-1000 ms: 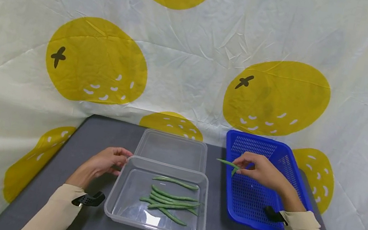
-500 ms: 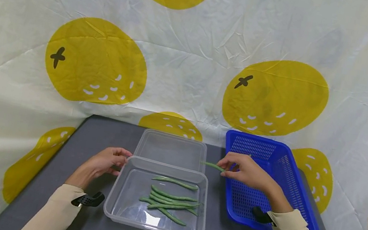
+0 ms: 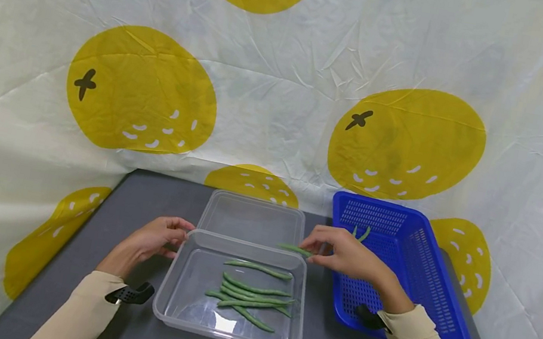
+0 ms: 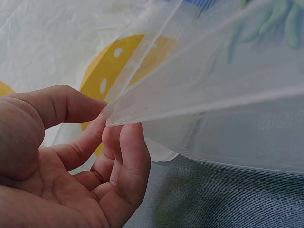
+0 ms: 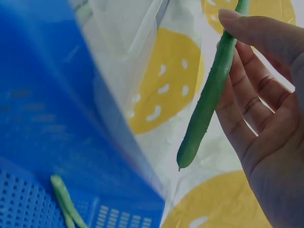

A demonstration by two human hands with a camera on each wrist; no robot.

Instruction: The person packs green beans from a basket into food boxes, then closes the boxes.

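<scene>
My left hand (image 3: 158, 240) pinches the back left corner of a clear plastic container (image 3: 184, 324) between thumb and fingers; the left wrist view shows the fingertips (image 4: 135, 142) at its rim. Several green beans (image 3: 254, 298) lie inside the container, mostly crosswise. Just above the container's back right corner, my right hand (image 3: 349, 256) holds a single green bean (image 5: 209, 99) between thumb and fingers. The bean points left in the head view, apart from those in the container.
A blue perforated basket (image 3: 450, 298) stands at the right, with a few green beans (image 3: 362, 234) in its far left part. Behind the container lies a clear lid (image 3: 252, 217) on the dark table (image 3: 158, 192). A patterned cloth (image 3: 271, 109) hangs behind.
My right hand has carried the green bean left from over the basket to the container's back right corner. Beans in the basket have come into sight. My left hand has stayed put.
</scene>
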